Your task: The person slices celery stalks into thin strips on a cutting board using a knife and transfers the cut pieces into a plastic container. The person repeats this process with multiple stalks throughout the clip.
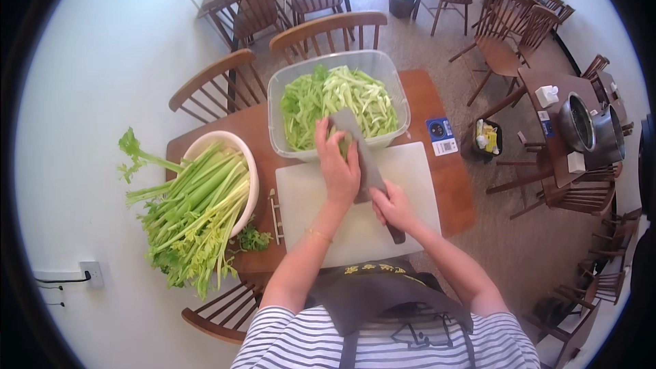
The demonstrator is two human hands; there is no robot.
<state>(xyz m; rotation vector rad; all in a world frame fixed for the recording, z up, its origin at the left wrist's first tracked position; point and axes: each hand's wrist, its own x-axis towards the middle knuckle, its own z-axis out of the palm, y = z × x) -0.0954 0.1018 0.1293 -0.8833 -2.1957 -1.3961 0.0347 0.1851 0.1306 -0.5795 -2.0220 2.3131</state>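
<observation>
In my right hand [393,207] is the dark handle of a cleaver [370,169], its broad blade pointing away from me. My left hand [339,171] presses some cut celery [346,144] against the blade's flat side, by the near rim of a clear plastic tub [274,136]. Long strips and pieces of sliced celery [359,97] fill much of that tub. Beneath both hands lies a white cutting board [312,215] with no celery visible on it.
On the left, whole celery stalks [205,184] with leaves overhang a pale basin [252,205]. A peeler [275,218] and loose celery leaves [254,239] lie beside the board. Wooden chairs [215,82] line the table [451,184]. Metal pots [576,123] stand on another table.
</observation>
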